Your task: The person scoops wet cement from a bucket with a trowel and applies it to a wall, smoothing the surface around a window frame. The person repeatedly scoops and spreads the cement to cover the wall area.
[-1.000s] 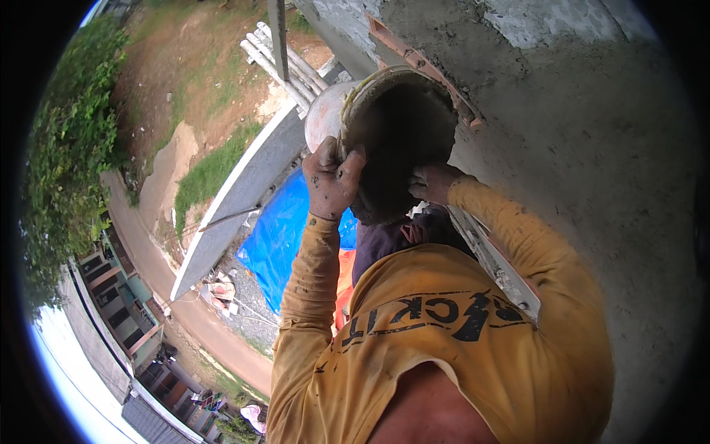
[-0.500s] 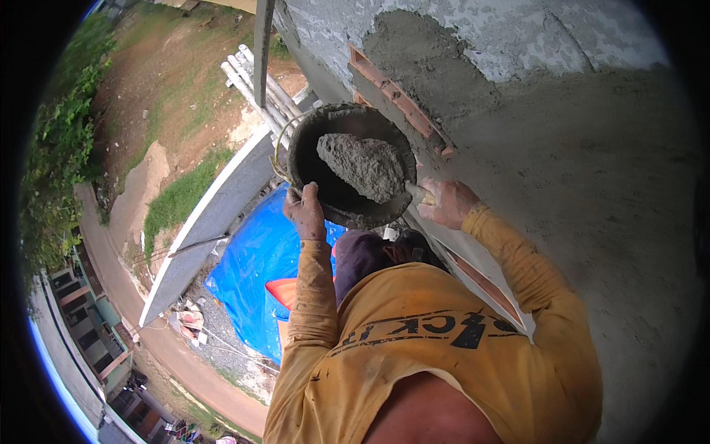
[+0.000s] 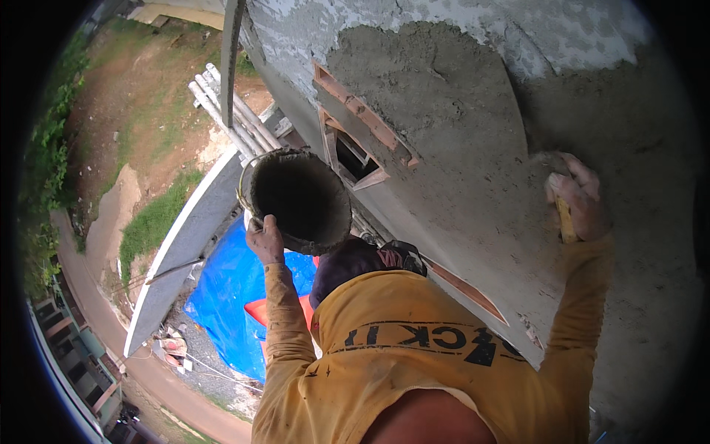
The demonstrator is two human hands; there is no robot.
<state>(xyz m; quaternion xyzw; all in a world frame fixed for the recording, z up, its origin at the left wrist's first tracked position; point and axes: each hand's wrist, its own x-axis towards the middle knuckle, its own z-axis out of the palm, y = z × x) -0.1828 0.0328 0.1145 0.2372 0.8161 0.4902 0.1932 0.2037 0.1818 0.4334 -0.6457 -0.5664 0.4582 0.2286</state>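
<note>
My left hand (image 3: 266, 240) is closed on the near rim of a dark, mortar-crusted bucket (image 3: 325, 238), tilted so its shadowed inside shows. Out to the right, my right hand (image 3: 584, 196) grips the yellowish handle of a trowel (image 3: 566, 220) up against the wall. The blade is mostly hidden or blurred, so I cannot tell how much mortar is on it. Wet grey mortar (image 3: 451, 96) covers the wall to the left of that hand, with a curved edge beside the darker plaster.
A small framed opening (image 3: 356, 157) and a reddish ledge (image 3: 362, 111) break the wall. Far below are a blue tarp (image 3: 225, 296), a curved pale slab edge (image 3: 177, 255) and a road. An upright post (image 3: 231, 66) and white poles (image 3: 222, 103) stand at upper left.
My right hand has swung from the bucket to the wall at right with the trowel. The mortar heap no longer shows over the bucket. The bucket has shifted left and down in view.
</note>
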